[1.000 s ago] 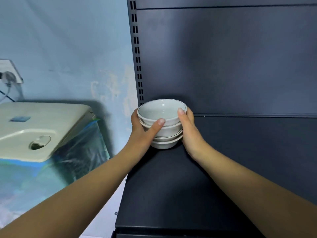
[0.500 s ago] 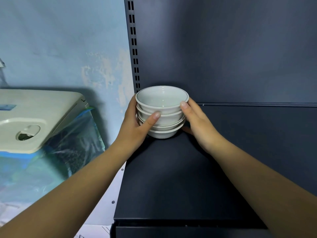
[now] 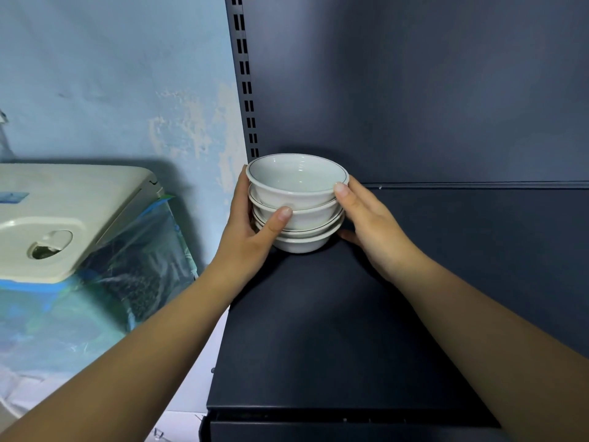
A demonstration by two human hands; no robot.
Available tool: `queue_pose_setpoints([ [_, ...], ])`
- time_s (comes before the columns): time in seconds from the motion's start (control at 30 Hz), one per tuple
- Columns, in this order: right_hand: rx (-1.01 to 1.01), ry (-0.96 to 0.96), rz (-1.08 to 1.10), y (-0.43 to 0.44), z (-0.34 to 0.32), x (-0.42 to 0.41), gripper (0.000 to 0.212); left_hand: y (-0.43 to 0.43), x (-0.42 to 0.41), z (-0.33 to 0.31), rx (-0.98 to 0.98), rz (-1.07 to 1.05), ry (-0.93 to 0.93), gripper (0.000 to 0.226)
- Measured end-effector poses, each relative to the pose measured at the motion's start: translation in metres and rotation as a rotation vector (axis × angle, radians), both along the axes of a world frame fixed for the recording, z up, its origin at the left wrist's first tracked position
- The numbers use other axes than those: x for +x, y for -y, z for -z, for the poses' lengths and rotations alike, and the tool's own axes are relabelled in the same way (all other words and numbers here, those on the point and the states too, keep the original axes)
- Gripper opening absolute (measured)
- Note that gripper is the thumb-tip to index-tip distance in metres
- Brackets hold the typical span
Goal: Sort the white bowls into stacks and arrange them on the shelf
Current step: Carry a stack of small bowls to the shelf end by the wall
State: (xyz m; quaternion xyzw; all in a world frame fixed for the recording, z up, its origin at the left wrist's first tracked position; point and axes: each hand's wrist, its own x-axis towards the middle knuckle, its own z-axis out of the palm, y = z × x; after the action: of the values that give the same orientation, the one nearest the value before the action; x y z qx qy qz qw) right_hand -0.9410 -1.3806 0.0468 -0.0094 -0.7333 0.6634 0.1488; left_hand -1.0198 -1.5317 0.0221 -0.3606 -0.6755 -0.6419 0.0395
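Biggest worry for me: the stack of white bowls (image 3: 298, 212) isn't nested evenly. The upper bowls look a bit tilted against the lower ones, so if both hands let go at once, the top bowl could slide or rock. It's also tucked into the shelf's (image 3: 318, 330) back left corner, right by the slotted upright (image 3: 245, 90), so a nudge to the left could clink a rim against the metal.

The stack sits squarely between the two hands and looks like it's resting on the shelf, though I can't tell for sure that the base is fully down. The left hand (image 3: 251, 237) wraps the left side, with its thumb (image 3: 280, 215) curled across the front around the second bowl and the rest of its fingers hidden behind. The right hand (image 3: 373, 228) cups the right side, fingers held together. Its forefinger tip (image 3: 341, 188) is on the top rim and its thumb is down by the base.
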Motion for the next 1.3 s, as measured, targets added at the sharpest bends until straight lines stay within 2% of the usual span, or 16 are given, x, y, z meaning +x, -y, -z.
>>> queue_pose_setpoints([
  [0.1,0.006,-0.019,-0.013,0.0,0.001,0.0,0.036,0.0,0.0,0.001,0.016,-0.005,0.008,0.091],
  [0.27,0.02,-0.029,0.001,0.001,0.001,-0.002,0.045,0.001,0.001,0.002,0.023,-0.03,0.068,0.091],
  [0.37,0.025,-0.034,-0.013,0.002,0.001,-0.001,0.045,0.003,0.002,0.004,0.042,-0.011,0.114,0.087],
  [0.53,0.004,-0.044,0.034,0.002,0.0,-0.002,0.067,0.001,0.0,0.006,0.068,-0.004,0.094,0.068],
  [0.63,0.026,-0.051,0.02,0.002,-0.002,-0.001,0.073,0.0,0.0,0.005,0.052,-0.005,0.098,0.066],
  [0.73,0.035,-0.039,-0.046,-0.001,0.002,0.001,0.068,0.004,0.001,0.006,-0.014,-0.017,0.113,0.092],
  [0.83,0.09,0.036,-0.112,-0.01,0.014,0.001,0.073,0.013,0.001,0.013,-0.197,0.008,0.074,0.124],
  [0.93,0.155,0.057,-0.136,-0.017,0.017,-0.008,0.065,0.018,-0.008,0.016,-0.272,-0.006,0.024,0.113],
  [1.07,0.166,0.037,-0.1,-0.02,0.019,-0.035,0.056,0.014,-0.034,0.013,-0.291,-0.043,0.069,0.102],
  [1.3,0.196,0.047,-0.034,-0.031,0.016,-0.08,0.055,-0.004,-0.073,0.009,-0.27,0.0,0.13,0.087],
])
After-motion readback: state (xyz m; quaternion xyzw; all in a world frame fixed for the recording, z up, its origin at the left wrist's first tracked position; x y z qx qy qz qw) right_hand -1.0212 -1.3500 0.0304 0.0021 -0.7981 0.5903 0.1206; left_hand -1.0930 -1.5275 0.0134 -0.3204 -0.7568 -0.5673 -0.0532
